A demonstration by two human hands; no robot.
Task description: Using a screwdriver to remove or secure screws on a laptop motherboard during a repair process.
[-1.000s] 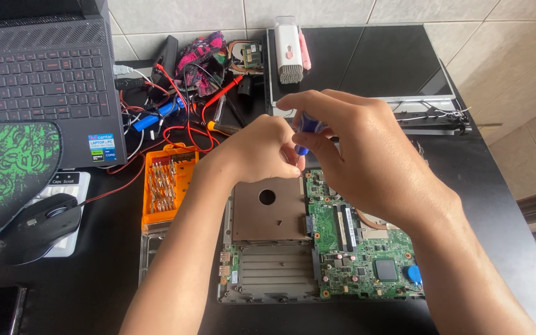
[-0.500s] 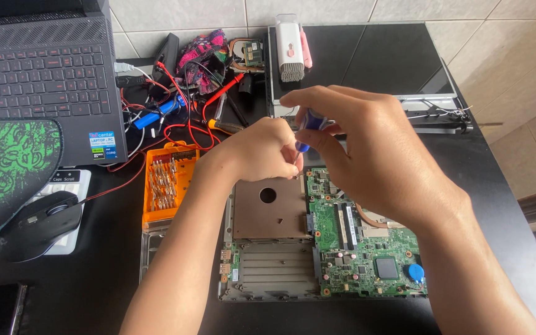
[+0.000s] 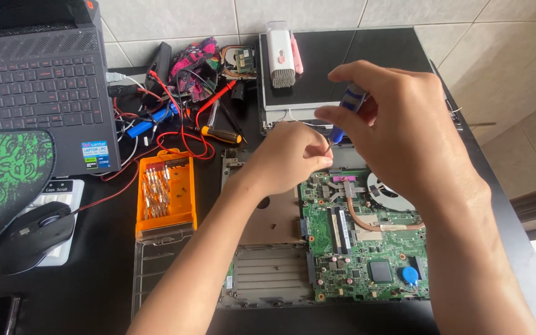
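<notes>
Item: blue-handled screwdriver [image 3: 347,107], upright, held above the rear edge of an opened laptop chassis [image 3: 268,273] on a black counter [image 3: 516,248]. Right hand [image 3: 398,130]: fingers pinching the screwdriver's handle near its top. Left hand [image 3: 286,158]: fingers pressed together around the lower shaft, just by the tip; contact point hidden. Green circuit board [image 3: 367,248] with copper heat pipe [image 3: 373,223] and fan [image 3: 387,189] lies exposed below the hands. Left of the chassis: orange bit case [image 3: 165,193], lid open. Further left: black mouse [image 3: 32,239], dark laptop [image 3: 38,87]. Behind: tangle of red leads [image 3: 175,118], orange-handled screwdriver [image 3: 221,134].
</notes>
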